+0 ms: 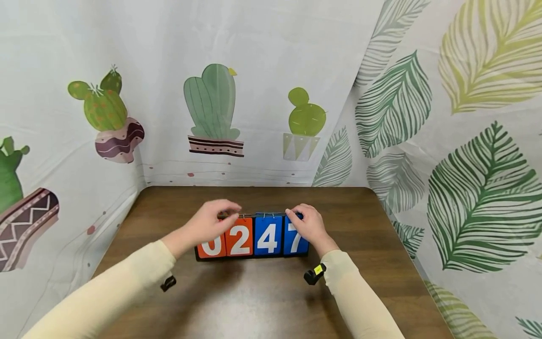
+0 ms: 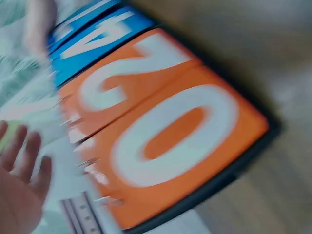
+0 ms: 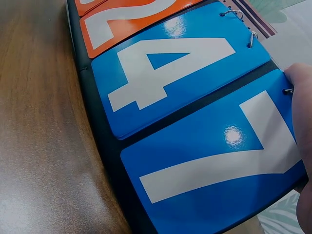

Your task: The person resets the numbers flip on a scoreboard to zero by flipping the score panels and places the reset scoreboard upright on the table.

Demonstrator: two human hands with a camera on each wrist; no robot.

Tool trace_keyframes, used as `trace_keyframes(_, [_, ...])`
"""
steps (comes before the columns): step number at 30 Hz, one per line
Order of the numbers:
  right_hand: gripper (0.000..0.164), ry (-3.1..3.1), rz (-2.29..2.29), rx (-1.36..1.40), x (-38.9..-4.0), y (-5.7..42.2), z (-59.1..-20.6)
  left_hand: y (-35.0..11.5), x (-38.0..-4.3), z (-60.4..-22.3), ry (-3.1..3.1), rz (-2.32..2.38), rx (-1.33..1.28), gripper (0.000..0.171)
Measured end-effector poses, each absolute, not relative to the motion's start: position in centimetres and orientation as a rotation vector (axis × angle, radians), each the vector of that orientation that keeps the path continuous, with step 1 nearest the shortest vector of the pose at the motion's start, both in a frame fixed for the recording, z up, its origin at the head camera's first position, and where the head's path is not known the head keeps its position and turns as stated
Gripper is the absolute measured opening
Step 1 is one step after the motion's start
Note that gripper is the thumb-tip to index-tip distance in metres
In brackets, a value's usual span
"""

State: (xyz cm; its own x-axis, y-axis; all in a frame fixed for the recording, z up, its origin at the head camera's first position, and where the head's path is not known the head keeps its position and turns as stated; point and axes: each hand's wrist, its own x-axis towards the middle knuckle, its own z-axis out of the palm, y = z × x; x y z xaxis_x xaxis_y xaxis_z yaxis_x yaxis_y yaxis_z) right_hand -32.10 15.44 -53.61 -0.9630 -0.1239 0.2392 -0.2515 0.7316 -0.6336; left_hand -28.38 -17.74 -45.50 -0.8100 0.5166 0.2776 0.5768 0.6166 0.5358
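A black flip scoreboard (image 1: 253,256) stands at the middle of the brown table (image 1: 262,301), showing an orange 0 (image 2: 175,136), an orange 2 (image 1: 239,237), a blue 4 (image 3: 170,73) and a blue 7 (image 3: 219,156). My left hand (image 1: 226,210) hovers over the top of the orange cards with its fingers loosely spread, partly covering the 0; the left wrist view is blurred, and the left hand (image 2: 19,165) holds nothing there. My right hand (image 1: 297,217) grips the scoreboard's top right end, a fingertip (image 3: 300,83) on the 7 card by its ring.
Printed curtains close the table in: cactus prints (image 1: 213,110) at the back and left, leaf prints (image 1: 474,197) on the right. Bare wood lies in front of the scoreboard, and the table's right edge (image 1: 406,254) runs along the leaf curtain.
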Motion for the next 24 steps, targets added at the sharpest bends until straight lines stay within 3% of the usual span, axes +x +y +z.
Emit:
trace_keyframes(9, [0.043,-2.735,1.041,0.304,-32.2,15.6,-53.6,-16.5,-34.9,-41.4,-3.142,-1.468,-0.654,0.038])
trace_keyframes(18, [0.046,-2.758,1.036,0.305,-32.2,15.5,-53.7,-14.4,-37.8,-42.0,-3.696,-1.286,-0.519,0.043])
trace_keyframes(24, [0.042,-2.75,1.045,0.304,-32.1,15.4,-53.7,-13.1,-38.9,-43.3,-3.871,-0.986,-0.343,0.067])
